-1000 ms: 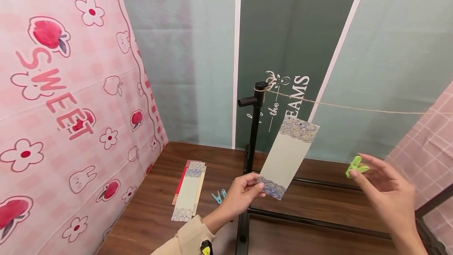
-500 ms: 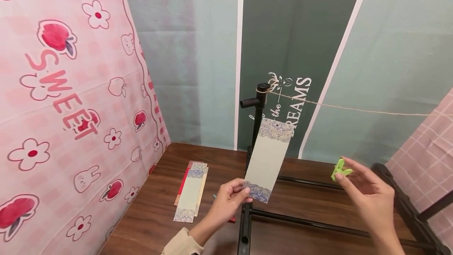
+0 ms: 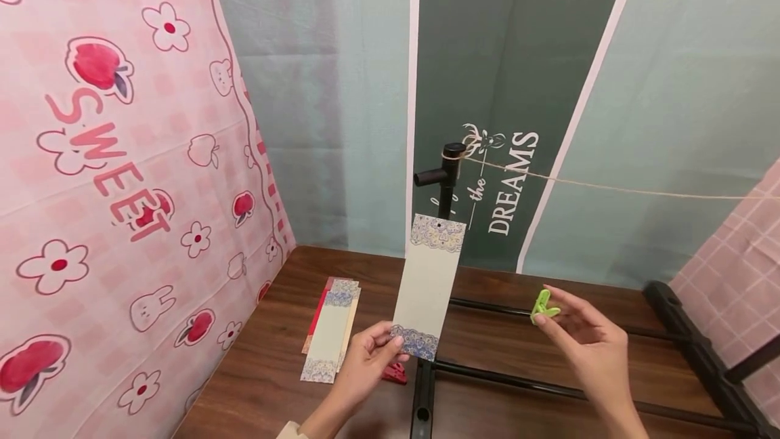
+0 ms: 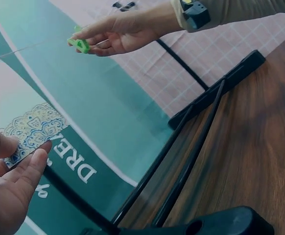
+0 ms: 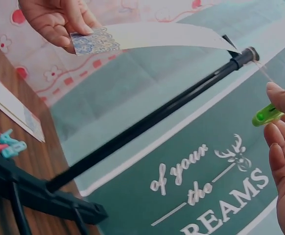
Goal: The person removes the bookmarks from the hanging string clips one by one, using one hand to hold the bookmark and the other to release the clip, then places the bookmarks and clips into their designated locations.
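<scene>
My left hand (image 3: 368, 364) pinches the lower left corner of a long pale paper bookmark (image 3: 426, 283) with blue lace-like patterned ends. The bookmark stands nearly upright in front of the black post, its top end below the string (image 3: 609, 188). In the right wrist view the bookmark (image 5: 162, 36) bows slightly along its length. To the right, my right hand (image 3: 588, 341) pinches a small green clothespin (image 3: 542, 308) between thumb and index finger, below the string and apart from the bookmark. The left wrist view shows the same green clothespin (image 4: 80, 45) at the fingertips.
A black rack's post (image 3: 449, 181) carries the string's tied end. Its lower bars (image 3: 506, 379) run above the wooden table (image 3: 262, 358). Several more bookmarks (image 3: 329, 330) lie stacked at left. Red clothespins (image 3: 395, 374) and blue clothespins (image 5: 12, 144) lie beside the rack foot.
My left hand has moved left and slightly down with the bookmark, which now stands more upright. My right hand has brought the green clothespin left and slightly lower, nearer the bookmark.
</scene>
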### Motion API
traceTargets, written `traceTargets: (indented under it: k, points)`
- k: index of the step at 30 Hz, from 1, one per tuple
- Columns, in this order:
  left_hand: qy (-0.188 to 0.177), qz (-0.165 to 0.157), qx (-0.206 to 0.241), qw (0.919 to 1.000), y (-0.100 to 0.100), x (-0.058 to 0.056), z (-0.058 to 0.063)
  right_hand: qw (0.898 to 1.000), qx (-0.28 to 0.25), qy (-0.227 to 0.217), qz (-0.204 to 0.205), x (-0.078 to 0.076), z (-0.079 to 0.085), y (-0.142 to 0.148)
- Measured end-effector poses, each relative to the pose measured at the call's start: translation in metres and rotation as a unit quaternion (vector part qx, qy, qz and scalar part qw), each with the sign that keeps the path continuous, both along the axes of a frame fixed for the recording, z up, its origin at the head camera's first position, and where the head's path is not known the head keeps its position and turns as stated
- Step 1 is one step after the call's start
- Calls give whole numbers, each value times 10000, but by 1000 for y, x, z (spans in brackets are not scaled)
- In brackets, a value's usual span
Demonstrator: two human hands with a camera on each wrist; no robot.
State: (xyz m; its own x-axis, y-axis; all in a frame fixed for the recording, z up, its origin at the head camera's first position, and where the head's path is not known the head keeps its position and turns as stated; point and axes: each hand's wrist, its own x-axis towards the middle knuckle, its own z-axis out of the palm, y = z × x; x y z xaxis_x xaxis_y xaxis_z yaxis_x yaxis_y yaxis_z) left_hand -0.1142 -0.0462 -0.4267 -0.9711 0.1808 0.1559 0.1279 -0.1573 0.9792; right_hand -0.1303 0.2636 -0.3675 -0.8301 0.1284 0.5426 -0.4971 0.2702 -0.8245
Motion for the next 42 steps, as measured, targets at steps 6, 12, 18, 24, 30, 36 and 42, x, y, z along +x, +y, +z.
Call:
traceTargets:
  k: [6, 12, 18, 24, 30, 36, 42]
  points:
    - [-27, 88, 140, 9999, -11, 4, -8, 9993, 67, 74, 374, -3, -10, -11]
    - [8, 199, 179, 9996, -24, 9, -17, 9976, 56, 130, 682, -5, -19, -21]
    - [-173, 616, 274, 9976, -33, 14, -23, 9982, 171, -189, 551, -7, -31, -31]
    - [-43, 970, 159, 9951, -47, 13, -30, 9969, 169, -292, 713, -10, -38, -43]
    - [288, 1314, 44, 9909, -62, 9, -34, 9959, -75, -436, 794, -10, -49, -55]
    - [348, 1545, 17, 9874, -69, 7, -35, 9948, -254, -561, 810, -12, -64, -65]
    - [156, 1717, 63, 9850, -76, 8, -35, 9954, -331, -477, 762, -12, -74, -76]
